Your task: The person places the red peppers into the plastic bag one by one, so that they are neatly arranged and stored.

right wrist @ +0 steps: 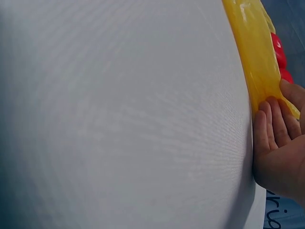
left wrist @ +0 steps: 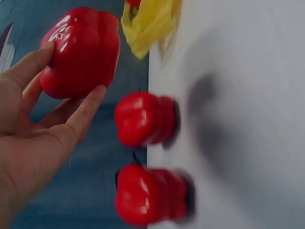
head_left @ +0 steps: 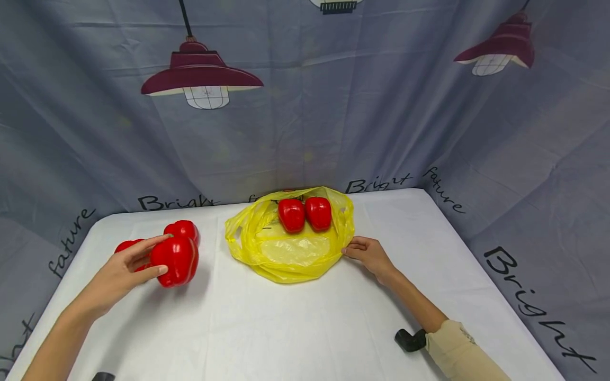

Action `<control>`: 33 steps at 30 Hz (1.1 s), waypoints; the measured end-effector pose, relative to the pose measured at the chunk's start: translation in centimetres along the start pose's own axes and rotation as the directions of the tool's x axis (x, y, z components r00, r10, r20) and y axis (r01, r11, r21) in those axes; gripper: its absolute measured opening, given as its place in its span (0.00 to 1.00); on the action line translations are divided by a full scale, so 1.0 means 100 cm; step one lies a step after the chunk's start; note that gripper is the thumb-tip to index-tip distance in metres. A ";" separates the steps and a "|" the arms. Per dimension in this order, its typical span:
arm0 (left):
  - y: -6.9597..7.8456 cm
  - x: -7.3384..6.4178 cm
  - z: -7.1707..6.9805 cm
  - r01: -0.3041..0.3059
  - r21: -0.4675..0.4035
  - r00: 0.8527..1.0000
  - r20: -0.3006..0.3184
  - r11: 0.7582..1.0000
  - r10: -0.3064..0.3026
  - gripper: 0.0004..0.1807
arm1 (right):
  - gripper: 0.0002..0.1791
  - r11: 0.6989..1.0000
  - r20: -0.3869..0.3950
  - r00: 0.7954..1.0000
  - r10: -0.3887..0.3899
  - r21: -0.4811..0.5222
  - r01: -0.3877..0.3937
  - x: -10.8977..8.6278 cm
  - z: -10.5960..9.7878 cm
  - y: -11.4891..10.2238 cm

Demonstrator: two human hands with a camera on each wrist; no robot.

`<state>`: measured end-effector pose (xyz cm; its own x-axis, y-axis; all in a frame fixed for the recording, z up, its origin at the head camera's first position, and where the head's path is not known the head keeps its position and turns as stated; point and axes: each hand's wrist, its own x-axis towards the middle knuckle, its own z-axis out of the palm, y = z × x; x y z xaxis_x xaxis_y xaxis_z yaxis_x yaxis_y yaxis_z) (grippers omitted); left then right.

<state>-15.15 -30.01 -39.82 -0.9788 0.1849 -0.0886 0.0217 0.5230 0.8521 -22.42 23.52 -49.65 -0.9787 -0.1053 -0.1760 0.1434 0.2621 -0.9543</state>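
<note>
My left hand (head_left: 119, 271) grips a red bell pepper (head_left: 178, 263) between thumb and fingers, raised above the table on the left. The left wrist view shows this pepper at upper left, with two more bell peppers standing on the cloth below it: one (left wrist: 145, 119) nearer, the other (left wrist: 151, 195) farther down. A yellow plastic bag (head_left: 281, 272) lies spread with its mouth wide at the table's back middle. Inside it sit two red bell peppers, one (head_left: 291, 216) beside the other (head_left: 318, 214). With thumb and fingers, my right hand (head_left: 374, 257) pinches the bag's right edge.
A white cloth covers the table (head_left: 286, 328). Behind it hangs a grey-blue curtain (head_left: 305, 116) printed with lamps and lettering. A black bent piece (head_left: 410, 340) is by the right sleeve (head_left: 462, 349), and another dark piece (head_left: 103, 376) shows at the lower left edge.
</note>
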 end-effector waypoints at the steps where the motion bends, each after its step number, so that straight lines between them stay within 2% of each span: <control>1: 0.006 0.005 0.005 -0.006 -0.002 1.000 0.012 1.000 0.006 0.38 | 0.18 1.000 -0.002 1.000 0.002 0.004 -0.002 0.000 0.000 0.000; 7: 0.030 0.037 0.032 -0.035 -0.061 0.998 0.054 0.998 0.038 0.39 | 0.18 1.000 -0.003 1.000 0.010 -0.007 -0.011 0.000 -0.001 0.000; 16: 0.053 0.083 0.070 -0.033 -0.139 0.999 0.036 0.990 0.039 0.38 | 0.17 1.000 -0.012 1.000 0.025 -0.013 -0.025 -0.001 0.000 0.001; 22: 0.060 0.109 0.088 -0.029 -0.196 0.998 0.052 0.980 0.040 0.37 | 0.18 1.000 -0.010 0.999 0.031 0.001 -0.031 0.000 0.000 0.002; 27: 0.061 0.128 0.099 -0.050 -0.234 0.995 0.071 0.971 0.069 0.36 | 0.18 0.999 -0.015 0.999 0.028 -0.026 -0.029 0.001 0.000 0.002; 33: 0.063 0.146 0.109 -0.045 -0.223 0.996 0.061 0.974 0.060 0.35 | 0.18 1.000 -0.010 1.000 0.023 -0.021 -0.023 0.001 0.000 0.000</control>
<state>-27.10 -14.94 -41.36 -0.9613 0.2666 -0.0689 0.0196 0.3157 0.9487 -22.50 23.49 -49.64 -0.9766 -0.0900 -0.1954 0.1628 0.2850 -0.9446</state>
